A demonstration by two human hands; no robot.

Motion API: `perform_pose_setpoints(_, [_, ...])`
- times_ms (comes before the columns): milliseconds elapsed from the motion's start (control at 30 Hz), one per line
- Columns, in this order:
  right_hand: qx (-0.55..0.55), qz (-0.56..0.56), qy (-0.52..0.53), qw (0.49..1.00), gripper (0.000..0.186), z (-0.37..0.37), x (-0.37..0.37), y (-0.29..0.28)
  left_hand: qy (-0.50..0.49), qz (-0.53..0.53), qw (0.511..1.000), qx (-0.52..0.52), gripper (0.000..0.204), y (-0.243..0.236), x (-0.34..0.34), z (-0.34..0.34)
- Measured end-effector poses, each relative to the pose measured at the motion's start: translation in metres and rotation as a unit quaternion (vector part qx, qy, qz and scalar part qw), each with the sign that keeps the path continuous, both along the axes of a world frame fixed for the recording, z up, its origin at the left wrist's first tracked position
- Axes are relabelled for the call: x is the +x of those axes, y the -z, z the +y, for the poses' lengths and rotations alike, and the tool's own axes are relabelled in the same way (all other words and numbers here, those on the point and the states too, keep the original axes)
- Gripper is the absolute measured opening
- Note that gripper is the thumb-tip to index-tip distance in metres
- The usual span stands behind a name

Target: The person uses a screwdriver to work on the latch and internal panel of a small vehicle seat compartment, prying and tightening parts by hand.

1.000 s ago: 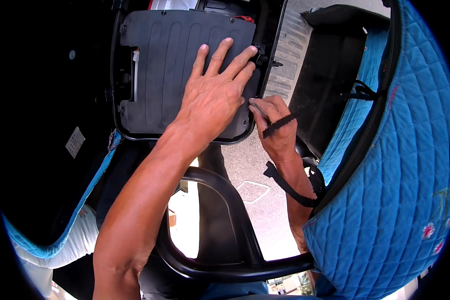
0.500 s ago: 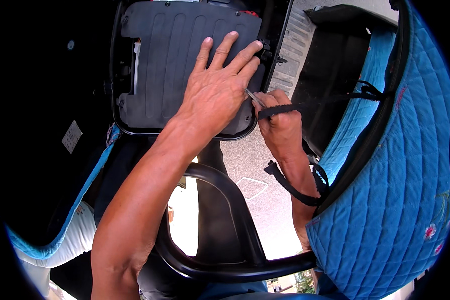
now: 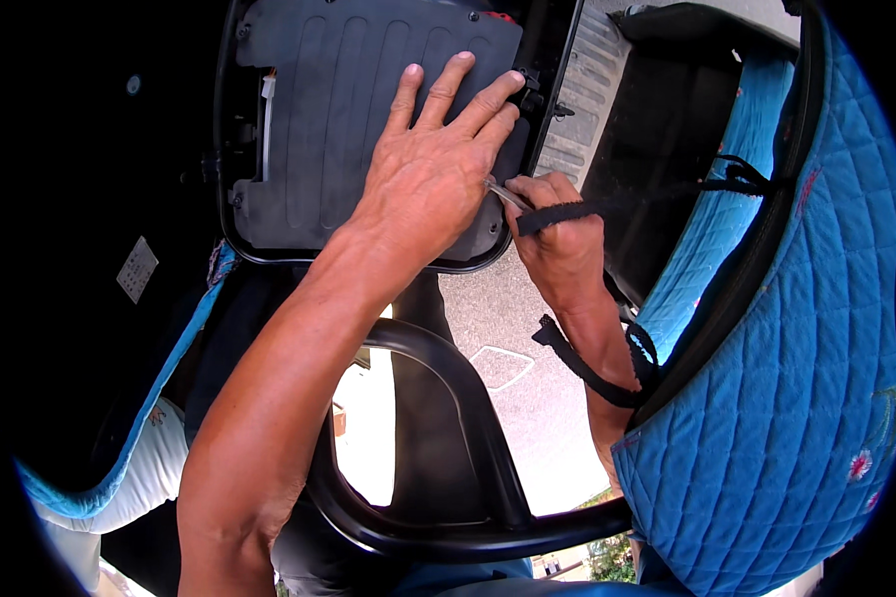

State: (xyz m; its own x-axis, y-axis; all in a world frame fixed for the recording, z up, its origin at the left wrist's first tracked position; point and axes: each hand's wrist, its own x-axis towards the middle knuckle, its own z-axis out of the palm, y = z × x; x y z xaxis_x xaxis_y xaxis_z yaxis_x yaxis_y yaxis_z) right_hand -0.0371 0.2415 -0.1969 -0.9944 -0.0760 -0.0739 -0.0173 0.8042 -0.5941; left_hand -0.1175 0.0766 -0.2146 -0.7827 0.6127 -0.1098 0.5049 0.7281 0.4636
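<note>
My left hand (image 3: 433, 164) lies flat with fingers spread on a black ribbed plastic cover (image 3: 314, 149), which sits in a black rounded frame (image 3: 222, 139). To its right, my right hand (image 3: 562, 229) is closed around a slim metal tool (image 3: 508, 194). Only the tool's thin shiny shaft shows; the grip end is hidden in my fingers. Its tip meets the edge of my left hand near the cover's right side, and what it touches there is hidden. My left thumb is out of sight under the palm.
Blue quilted fabric (image 3: 767, 438) with black straps (image 3: 592, 373) bulges along the right, one strap crossing my right hand. A black tubular bar (image 3: 488, 438) curves below my arms. Beyond the cover's right edge is a grey ribbed footboard (image 3: 572, 99).
The cover and frame have shifted slightly up and left in the picture. Both hands hold nearly the same pose, with the tool still at my left hand's edge.
</note>
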Motion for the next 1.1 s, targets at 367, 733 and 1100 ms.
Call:
perform_pose_setpoints(367, [-0.018, -0.003, 0.045, 0.999, 0.023, -0.002, 0.001, 0.004, 0.018, -0.039, 0.997, 0.063, 0.067, 0.002, -0.005, -0.002])
perform_pose_setpoints(733, [0.031, 0.002, 0.101, 0.994, 0.014, -0.017, 0.004, 0.001, 0.022, -0.047, 0.993, 0.102, 0.071, 0.006, -0.006, -0.003])
perform_pose_setpoints(1100, [0.056, -0.005, 0.076, 0.996, 0.014, -0.012, 0.002, -0.001, 0.031, -0.040, 0.994, 0.092, 0.069, 0.002, -0.008, -0.003])
